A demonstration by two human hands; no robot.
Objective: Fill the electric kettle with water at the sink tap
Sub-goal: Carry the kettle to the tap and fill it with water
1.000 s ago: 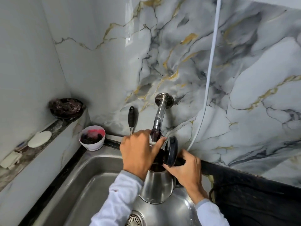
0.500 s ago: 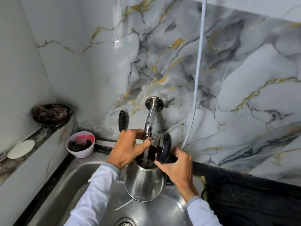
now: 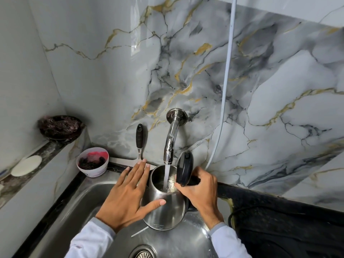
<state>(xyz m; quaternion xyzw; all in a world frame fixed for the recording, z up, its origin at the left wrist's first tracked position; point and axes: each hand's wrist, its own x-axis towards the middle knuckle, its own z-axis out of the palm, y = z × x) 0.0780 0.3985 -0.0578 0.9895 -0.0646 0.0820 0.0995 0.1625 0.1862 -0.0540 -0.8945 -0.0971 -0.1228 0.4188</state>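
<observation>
A steel electric kettle [image 3: 168, 211] is held over the steel sink [image 3: 78, 207] with its black lid [image 3: 184, 167] flipped up. Water runs from the chrome wall tap [image 3: 172, 138] straight into the kettle's mouth. My right hand [image 3: 201, 190] grips the black handle on the kettle's right side. My left hand [image 3: 128, 197] is spread flat beside the kettle's left side; its thumb lies against the steel wall and its fingers are apart, holding nothing.
A white bowl with dark and pink contents [image 3: 93, 162] sits at the sink's back left corner. A black-handled squeegee [image 3: 139, 144] leans on the marble wall. A dark bowl [image 3: 59, 127] and white disc [image 3: 26, 165] sit on the left ledge. The sink drain [image 3: 143, 253] lies below; a black counter [image 3: 279, 220] runs along the right.
My left hand has come off the tap spout and opened beside the kettle. Water now flows into the kettle, which is still held by the right hand.
</observation>
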